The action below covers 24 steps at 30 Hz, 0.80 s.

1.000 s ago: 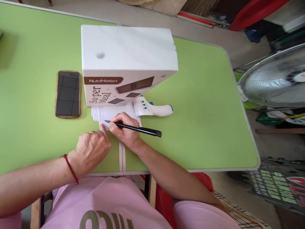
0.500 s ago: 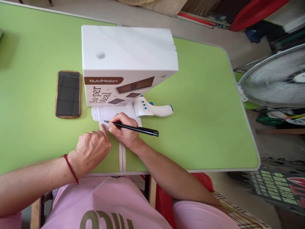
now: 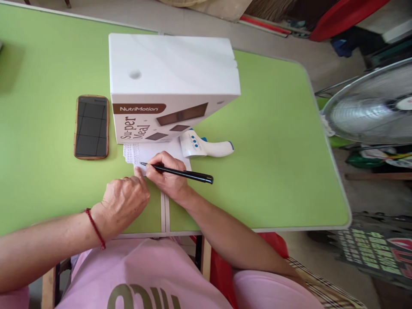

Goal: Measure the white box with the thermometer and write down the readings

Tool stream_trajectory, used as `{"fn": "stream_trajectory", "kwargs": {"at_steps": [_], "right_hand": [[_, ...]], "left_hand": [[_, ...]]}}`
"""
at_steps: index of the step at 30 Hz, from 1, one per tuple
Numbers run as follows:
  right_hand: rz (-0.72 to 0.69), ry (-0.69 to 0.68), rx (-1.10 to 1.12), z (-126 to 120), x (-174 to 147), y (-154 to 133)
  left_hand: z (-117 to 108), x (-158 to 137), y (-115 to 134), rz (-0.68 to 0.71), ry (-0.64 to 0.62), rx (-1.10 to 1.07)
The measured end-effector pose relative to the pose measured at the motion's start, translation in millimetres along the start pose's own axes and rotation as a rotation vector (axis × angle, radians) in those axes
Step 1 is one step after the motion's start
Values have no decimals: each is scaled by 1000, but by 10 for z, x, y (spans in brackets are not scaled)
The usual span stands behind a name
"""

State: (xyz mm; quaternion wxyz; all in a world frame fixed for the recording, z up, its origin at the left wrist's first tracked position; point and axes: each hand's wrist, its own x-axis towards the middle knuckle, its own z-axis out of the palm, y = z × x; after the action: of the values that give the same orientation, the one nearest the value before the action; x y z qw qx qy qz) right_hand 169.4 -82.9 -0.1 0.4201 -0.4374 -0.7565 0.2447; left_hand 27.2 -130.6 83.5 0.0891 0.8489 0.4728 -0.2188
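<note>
In my right hand (image 3: 169,176) is a black pen (image 3: 186,172), pinched between thumb and fingers, its tip touching a white sheet of paper (image 3: 161,150). Rows of small handwriting run down the paper's left part. My left hand (image 3: 126,195) is closed, knuckles up, with one fingertip pressing on the paper's near edge; its other fingertips are hidden beneath. A white infrared thermometer (image 3: 196,146) with blue buttons lies on the sheet's right side. Behind stands a white "NutriMotion" box (image 3: 174,64), covering the paper's far end.
A phone (image 3: 92,127) in a wood-brown case lies left of the box on the green table (image 3: 273,171). Beyond the table's right end stands a fan (image 3: 373,103). A red chair (image 3: 273,244) shows under the near edge.
Both hands, the pen and the paper keep almost the same places. The whole view has shifted very slightly.
</note>
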Motion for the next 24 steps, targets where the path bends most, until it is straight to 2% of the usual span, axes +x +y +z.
{"fn": "stream_trajectory", "kwargs": {"at_steps": [9,14,19,24], "right_hand": [[6,-4,21,-32,16,-9],[-128,63,-2,-149,42,-75],[-398,-136,-271,-452,101,-197],[-475,-254,-545,-758,154,-147]], "left_hand": [[3,4,-5,-3,16,-24],[32,17,-3,-18,5,-30],[61,32,-3,-17,8,-44],[30,16,-27,-13,-9,-55]]}}
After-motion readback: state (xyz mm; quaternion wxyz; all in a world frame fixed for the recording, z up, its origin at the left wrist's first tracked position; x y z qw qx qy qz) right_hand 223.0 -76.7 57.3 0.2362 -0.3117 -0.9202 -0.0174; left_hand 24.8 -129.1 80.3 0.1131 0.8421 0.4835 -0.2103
